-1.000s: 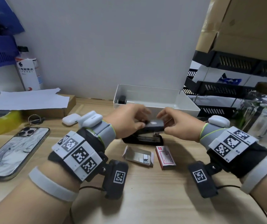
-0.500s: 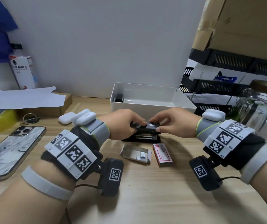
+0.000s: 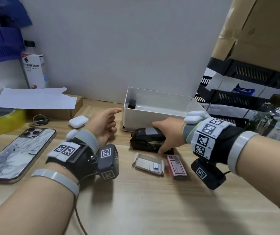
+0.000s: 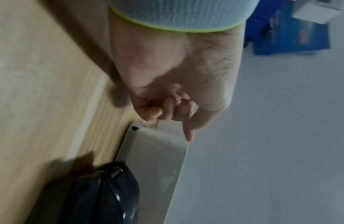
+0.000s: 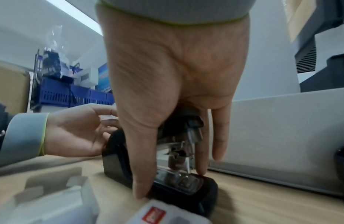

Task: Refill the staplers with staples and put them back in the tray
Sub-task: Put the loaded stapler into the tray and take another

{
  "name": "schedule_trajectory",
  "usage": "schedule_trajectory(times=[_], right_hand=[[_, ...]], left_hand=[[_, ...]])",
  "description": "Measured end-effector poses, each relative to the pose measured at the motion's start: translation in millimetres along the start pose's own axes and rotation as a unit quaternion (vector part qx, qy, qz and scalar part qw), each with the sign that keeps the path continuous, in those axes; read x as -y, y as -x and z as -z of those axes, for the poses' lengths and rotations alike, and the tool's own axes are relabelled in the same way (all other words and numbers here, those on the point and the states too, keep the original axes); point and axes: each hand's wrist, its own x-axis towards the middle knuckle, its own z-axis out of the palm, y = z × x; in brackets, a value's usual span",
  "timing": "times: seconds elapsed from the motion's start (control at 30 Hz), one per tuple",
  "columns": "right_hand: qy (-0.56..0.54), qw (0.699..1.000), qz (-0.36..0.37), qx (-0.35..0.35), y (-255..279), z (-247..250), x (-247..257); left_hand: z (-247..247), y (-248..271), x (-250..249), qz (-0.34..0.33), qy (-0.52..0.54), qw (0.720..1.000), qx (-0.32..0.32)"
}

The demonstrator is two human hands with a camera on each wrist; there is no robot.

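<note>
A black stapler point(image 3: 147, 140) point(image 5: 167, 178) point(image 4: 102, 192) lies closed on the wooden desk just in front of the white tray point(image 3: 154, 114) point(image 4: 157, 159) point(image 5: 282, 136). My right hand point(image 3: 167, 134) point(image 5: 167, 159) grips it from above, thumb on the near side and fingers on the far side. My left hand point(image 3: 105, 126) point(image 4: 173, 115) point(image 5: 77, 133) hovers off the stapler's left end, holding nothing, fingers loosely curled and the index finger pointing at the tray's corner. Another black stapler point(image 3: 132, 103) stands in the tray's left end. An opened staple box point(image 3: 148, 164) and a red staple box point(image 3: 176, 164) lie in front.
A phone point(image 3: 15, 151), an earbud case point(image 3: 78, 121), keys point(image 3: 40, 119), a yellow tape roll point(image 3: 2, 122) and paper on a cardboard box point(image 3: 34, 100) fill the left side. Black stacked trays point(image 3: 247, 99) and a glass jar point(image 3: 274, 122) stand at the right.
My left hand has let go of the stapler and pulled away to the left. The stapler is closed now, and my right hand has shifted from pressing its top to gripping its body.
</note>
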Motion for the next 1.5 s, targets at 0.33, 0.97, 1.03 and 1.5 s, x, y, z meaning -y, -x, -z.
schedule_trajectory(times=[0.33, 0.97, 1.03, 1.5], right_hand=[[0.029, 0.998, 0.043, 0.028, 6.7, 21.7, -9.5], [-0.271, 0.93, -0.241, 0.054, -176.3, 100.9, -28.3], [-0.284, 0.925, -0.241, 0.078, -184.3, 93.0, -25.2], [-0.374, 0.887, -0.244, 0.117, -162.4, 80.4, -31.2]], left_hand=[[21.0, -14.9, -1.7, 0.032, 0.182, 0.982, -0.045], [31.7, -36.6, -3.3, 0.042, 0.209, 0.976, -0.046], [31.3, -37.0, -2.8, 0.043, 0.21, 0.976, -0.043], [27.1, -30.5, -0.9, 0.033, 0.162, 0.986, -0.034]])
